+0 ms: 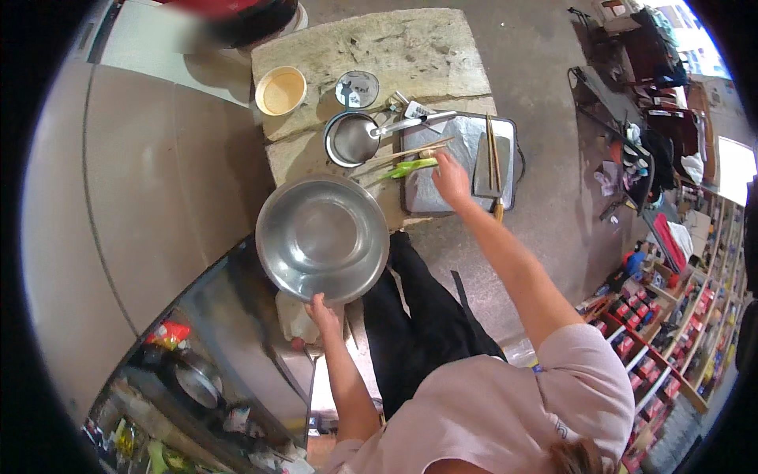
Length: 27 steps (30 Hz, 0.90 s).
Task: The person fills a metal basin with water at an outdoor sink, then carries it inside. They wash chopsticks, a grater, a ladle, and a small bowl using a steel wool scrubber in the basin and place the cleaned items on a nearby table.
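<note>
My left hand (321,317) grips the near rim of a wide stainless steel basin (286,229), thumb over the edge. Nothing shows inside the basin, which is held in front of the stone slab. Farther right, my right hand (452,182) has its fingers closed at the pale end of a green scallion (407,168), over the left part of a grey tray (426,193). Thin wooden sticks (410,152) lie just beyond the scallion. On the tray's right side rests a cleaver (483,167), with a pair of chopsticks (494,150) across its blade.
A small pot (353,141) with a long handle stands on the stone slab (395,47), near a round lid (357,89) and a bowl of pale yellowish contents (281,91). A pale cabinet (158,174) borders the left. Stocked shelves (671,340) line the far right.
</note>
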Tool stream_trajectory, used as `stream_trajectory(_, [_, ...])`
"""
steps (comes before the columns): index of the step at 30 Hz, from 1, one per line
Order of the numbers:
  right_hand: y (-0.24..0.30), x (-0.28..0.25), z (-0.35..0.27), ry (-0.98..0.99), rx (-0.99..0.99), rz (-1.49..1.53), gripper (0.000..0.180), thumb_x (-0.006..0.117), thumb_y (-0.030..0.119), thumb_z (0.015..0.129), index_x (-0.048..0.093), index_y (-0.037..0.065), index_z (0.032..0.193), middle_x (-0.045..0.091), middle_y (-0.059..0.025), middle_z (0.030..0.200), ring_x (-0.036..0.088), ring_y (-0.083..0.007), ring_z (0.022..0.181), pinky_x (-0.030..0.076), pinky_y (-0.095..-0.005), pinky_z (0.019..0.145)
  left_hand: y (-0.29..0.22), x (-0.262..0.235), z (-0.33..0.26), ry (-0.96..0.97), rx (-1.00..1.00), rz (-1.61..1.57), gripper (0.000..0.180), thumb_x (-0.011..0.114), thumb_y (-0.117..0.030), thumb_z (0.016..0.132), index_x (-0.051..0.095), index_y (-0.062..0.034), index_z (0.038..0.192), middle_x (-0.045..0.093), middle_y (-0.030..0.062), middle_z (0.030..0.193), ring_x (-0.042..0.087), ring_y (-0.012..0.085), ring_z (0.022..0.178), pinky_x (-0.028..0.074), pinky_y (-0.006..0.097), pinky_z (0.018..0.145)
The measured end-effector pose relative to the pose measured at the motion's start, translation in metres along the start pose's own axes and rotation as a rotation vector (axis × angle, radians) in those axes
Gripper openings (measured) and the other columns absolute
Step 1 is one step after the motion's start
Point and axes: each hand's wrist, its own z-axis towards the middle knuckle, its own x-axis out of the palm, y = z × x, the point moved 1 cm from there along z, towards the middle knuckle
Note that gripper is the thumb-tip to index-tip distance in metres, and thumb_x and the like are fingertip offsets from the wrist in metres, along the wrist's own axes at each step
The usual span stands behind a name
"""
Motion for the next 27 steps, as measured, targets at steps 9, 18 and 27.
stream_trajectory(9, [-0.045,0.023,0.103,0.349,-0.373,-0.362,0.022,0.063,0.014,0.075,0.053,0.007,0.093,0.056,-0.0094,0.097,0.062,-0.0292,0.088,0.053,-0.0402,0.070,0.007,0.007,0.059,-0.008,0.010,0.096,0.038,0.063,-0.010,0.071,0.046,-0.0043,0.104,0.049,0.0062,0.099,0.050,0.0198,0.091,0.043,0.035,0.076])
stream_trajectory(18, [-0.087,-0.032,0.044,0.287,-0.069,-0.186,0.021,0.060,0.009,0.073,0.049,0.003,0.091,0.054,-0.0159,0.089,0.059,-0.0372,0.082,0.048,-0.0456,0.070,0.017,0.004,0.079,0.162,-0.001,0.017,0.042,0.063,-0.010,0.072,0.048,-0.0041,0.110,0.051,0.0069,0.106,0.052,0.0221,0.094,0.045,0.038,0.079])
stream_trajectory(27, [-0.177,-0.015,-0.005,-0.003,0.637,0.076,0.036,0.067,0.014,0.071,0.048,-0.003,0.098,0.062,-0.0259,0.090,0.060,-0.0414,0.086,0.048,-0.0458,0.076,0.012,0.015,0.068,0.190,-0.064,-0.051,0.050,0.061,-0.012,0.072,0.045,-0.0031,0.119,0.049,0.0071,0.115,0.047,0.0220,0.107,0.037,0.036,0.093])
